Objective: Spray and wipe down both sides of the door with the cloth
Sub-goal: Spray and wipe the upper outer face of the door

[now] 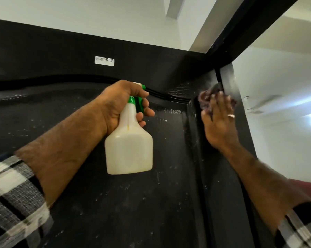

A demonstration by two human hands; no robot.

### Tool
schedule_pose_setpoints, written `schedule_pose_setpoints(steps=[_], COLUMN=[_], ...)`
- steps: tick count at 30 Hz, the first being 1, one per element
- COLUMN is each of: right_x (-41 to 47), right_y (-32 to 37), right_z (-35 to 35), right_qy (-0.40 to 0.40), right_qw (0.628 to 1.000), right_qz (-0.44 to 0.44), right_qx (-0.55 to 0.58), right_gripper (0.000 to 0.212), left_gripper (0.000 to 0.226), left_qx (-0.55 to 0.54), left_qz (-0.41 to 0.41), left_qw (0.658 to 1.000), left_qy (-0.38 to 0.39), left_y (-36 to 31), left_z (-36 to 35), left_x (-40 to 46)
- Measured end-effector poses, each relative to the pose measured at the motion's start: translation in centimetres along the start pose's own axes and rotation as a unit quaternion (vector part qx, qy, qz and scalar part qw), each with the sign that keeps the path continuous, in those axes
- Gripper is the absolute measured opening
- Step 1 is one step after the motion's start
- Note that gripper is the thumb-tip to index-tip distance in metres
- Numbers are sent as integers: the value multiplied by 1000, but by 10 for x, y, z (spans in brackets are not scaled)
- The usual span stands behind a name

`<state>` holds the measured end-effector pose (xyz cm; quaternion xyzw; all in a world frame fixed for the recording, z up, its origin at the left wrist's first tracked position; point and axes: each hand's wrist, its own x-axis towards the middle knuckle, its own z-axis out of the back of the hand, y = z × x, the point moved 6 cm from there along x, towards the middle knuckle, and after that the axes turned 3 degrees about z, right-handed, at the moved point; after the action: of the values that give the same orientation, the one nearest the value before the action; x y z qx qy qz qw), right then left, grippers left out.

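Head view: wiping step in hand. The right hand (218, 120), fingers flat, presses a crumpled purple cloth (207, 99) to the top corner of the glossy black door (115, 203), beside its edge. The left hand (122, 106) grips a cream plastic spray bottle with green trigger (128, 140) just before the droplet-flecked panel. Next, judged: carry the cloth across the droplets. A white label (104, 60) sits on the black frame (43, 51) above; the raised bottle may obstruct.

Likely home: black door (115, 194), ceiling fan (264, 102).
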<state>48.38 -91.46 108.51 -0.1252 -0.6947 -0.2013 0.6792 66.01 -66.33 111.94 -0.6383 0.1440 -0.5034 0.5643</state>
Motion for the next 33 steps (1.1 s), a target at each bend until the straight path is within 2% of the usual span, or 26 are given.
schedule_pose_setpoints(steps=[3, 5, 7, 10, 11, 12, 15, 18, 20, 22, 24, 26, 28, 31, 33], right_x=[-65, -85, -68, -15, -5, -3, -53, -120, -115, -80, -39, -21, -41, -112, -123], right_y=[4, -7, -19, -14, -4, 8, 38, 16, -14, -26, -19, 1, 28, 37, 11], right_z=[2, 10, 14, 3, -2, -7, -7, 4, 13, 13, 5, -4, -9, -2, 6], right_qy=[57, 67, 56, 31, 29, 28, 82, 120, 105, 85, 63, 61, 84, 131, 95], right_qw=[983, 972, 987, 999, 998, 998, 986, 957, 970, 992, 998, 997, 993, 963, 959], right_qz=[173, 222, 151, -36, -55, -39, 137, 258, 215, 90, -3, -19, 64, 231, 264], right_qx=[-23, -35, -29, 1, -12, -32, -53, -54, -53, -26, -10, -33, -56, -51, -48], right_gripper=[73, 72, 73, 86, 91, 93, 82, 78, 78, 81, 91, 102, 94, 88, 85], left_gripper=[17, 16, 17, 18, 18, 18, 17, 18, 18, 18, 17, 16, 15, 15, 15], left_qx=[-1, 1, 7, 10, 8, 6, -1, -8, -7, -2, -2, -9, -15, -17, -15], left_qz=[3, 7, 12, 15, 14, 12, 7, 15, 26, 30, 25, 15, 8, 11, 19], left_qw=[1000, 1000, 1000, 1000, 1000, 1000, 1000, 1000, 999, 999, 999, 999, 1000, 999, 999], left_qy=[8, 12, 16, 17, 18, 19, 22, 27, 32, 35, 31, 27, 23, 28, 39], left_y=[7, 13, 17, 20, 21, 22, 25, 30, 35, 37, 37, 35, 34, 37, 44], left_z=[-6, -11, -17, -25, -28, -29, -33, -29, -26, -26, -27, -29, -31, -33, -33], left_x=[4, 5, 5, 7, 9, 10, 10, 6, 5, 4, 3, 2, -1, -10, -19])
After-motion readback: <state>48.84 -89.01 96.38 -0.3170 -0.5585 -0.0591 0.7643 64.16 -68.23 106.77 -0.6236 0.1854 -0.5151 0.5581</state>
